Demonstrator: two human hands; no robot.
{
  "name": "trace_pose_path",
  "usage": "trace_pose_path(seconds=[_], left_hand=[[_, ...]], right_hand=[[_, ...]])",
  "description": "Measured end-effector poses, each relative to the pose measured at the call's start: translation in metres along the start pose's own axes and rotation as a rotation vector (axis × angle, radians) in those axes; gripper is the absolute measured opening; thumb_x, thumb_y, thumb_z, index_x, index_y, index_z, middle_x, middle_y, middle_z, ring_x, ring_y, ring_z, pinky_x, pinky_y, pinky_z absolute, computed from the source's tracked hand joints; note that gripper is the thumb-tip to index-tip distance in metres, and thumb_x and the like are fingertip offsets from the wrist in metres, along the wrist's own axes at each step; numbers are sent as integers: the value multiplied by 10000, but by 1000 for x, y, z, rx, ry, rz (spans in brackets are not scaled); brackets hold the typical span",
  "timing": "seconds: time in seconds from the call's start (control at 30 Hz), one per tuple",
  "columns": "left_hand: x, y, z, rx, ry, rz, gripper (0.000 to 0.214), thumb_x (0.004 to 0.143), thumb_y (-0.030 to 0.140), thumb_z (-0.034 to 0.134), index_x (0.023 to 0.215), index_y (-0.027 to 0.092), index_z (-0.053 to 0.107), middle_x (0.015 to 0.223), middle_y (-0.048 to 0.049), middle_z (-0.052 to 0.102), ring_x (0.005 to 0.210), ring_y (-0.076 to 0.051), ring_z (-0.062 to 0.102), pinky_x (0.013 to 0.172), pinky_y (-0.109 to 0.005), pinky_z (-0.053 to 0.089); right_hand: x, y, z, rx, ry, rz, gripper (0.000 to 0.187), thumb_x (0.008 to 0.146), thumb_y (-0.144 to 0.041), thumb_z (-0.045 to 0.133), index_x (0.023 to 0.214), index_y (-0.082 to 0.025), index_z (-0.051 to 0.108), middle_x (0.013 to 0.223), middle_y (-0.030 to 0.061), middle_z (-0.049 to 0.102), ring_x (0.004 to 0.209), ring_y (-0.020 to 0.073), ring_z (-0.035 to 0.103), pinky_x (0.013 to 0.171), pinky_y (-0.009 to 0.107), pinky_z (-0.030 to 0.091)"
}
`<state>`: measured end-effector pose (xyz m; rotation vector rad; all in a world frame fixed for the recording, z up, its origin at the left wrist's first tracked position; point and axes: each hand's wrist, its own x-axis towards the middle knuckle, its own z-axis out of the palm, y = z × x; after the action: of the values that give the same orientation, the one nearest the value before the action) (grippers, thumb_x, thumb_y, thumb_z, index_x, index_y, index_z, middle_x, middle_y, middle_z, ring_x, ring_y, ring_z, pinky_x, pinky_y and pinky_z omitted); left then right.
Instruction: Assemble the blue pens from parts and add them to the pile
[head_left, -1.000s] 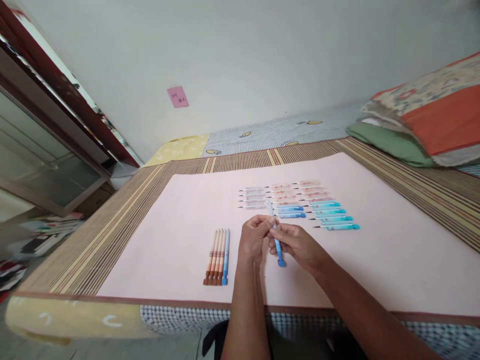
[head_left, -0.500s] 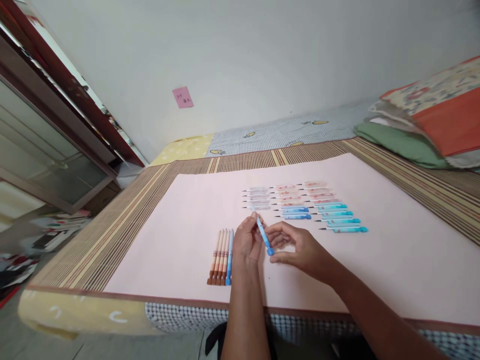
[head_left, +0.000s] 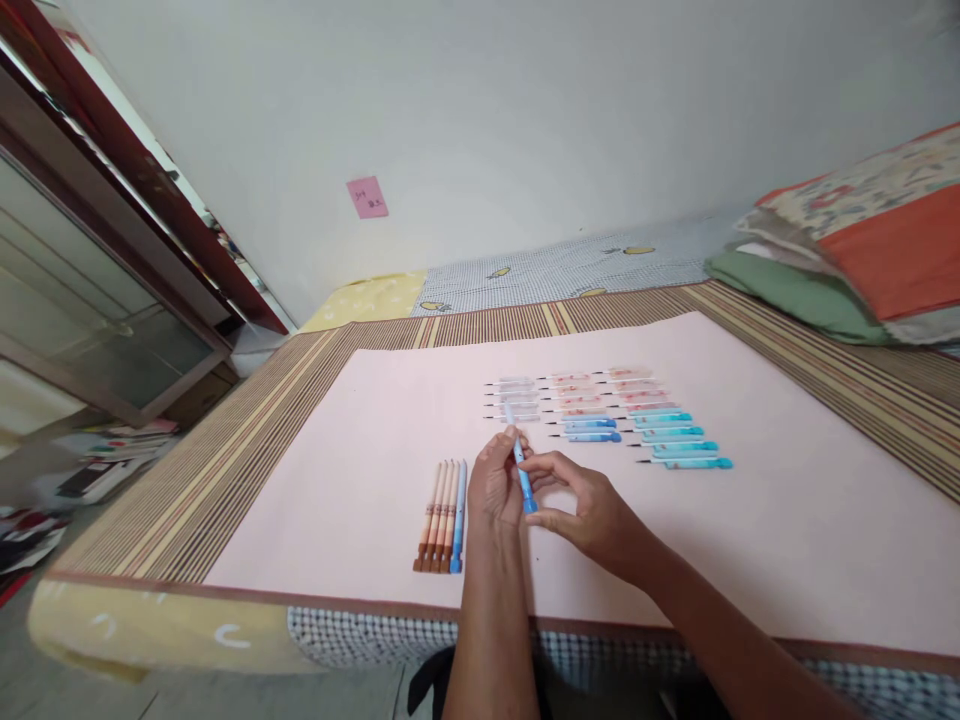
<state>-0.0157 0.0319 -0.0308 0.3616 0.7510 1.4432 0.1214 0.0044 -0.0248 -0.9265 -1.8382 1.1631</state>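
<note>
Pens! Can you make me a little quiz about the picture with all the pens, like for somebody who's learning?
1. Pick one: what colour is the pen held in the left hand?
A) brown
B) blue
C) orange

2. True or false: the pink note is on the wall.

3. Count: how many brown-ended pens lie side by side on the pink sheet?

Key: 1. B, blue. 2. True. 3. Four.

On pink sheet [head_left: 315, 480]: 4 brown-ended pens [head_left: 433, 535], 1 blue pen [head_left: 459, 520], 4 teal barrels [head_left: 679, 447], 2 blue barrels [head_left: 592, 437]. Above it: 1 held blue pen [head_left: 523, 480].
</note>
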Motion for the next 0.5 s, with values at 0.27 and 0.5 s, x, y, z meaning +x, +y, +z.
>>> trace_pose_path(seconds=[0.27, 0.5], left_hand=[[-1, -1, 3, -93, 102, -38, 316, 673, 308, 884, 727, 134, 626, 636, 19, 583, 549, -79, 531, 523, -199, 428], [1, -4, 0, -88, 59, -21, 369, 618, 323, 925, 724, 133, 628, 672, 16, 608, 569, -71, 543, 557, -197, 456]], right_hand=[[0, 3, -4, -118, -75, -53, 647, 711, -198, 836, 1309, -277, 603, 1299, 45, 679, 1133, 248, 662, 1020, 412, 528], [0, 5, -7, -119, -76, -71, 511, 804, -240, 782, 1289, -282, 625, 1271, 43, 698, 1119, 241, 677, 1004, 402, 538]])
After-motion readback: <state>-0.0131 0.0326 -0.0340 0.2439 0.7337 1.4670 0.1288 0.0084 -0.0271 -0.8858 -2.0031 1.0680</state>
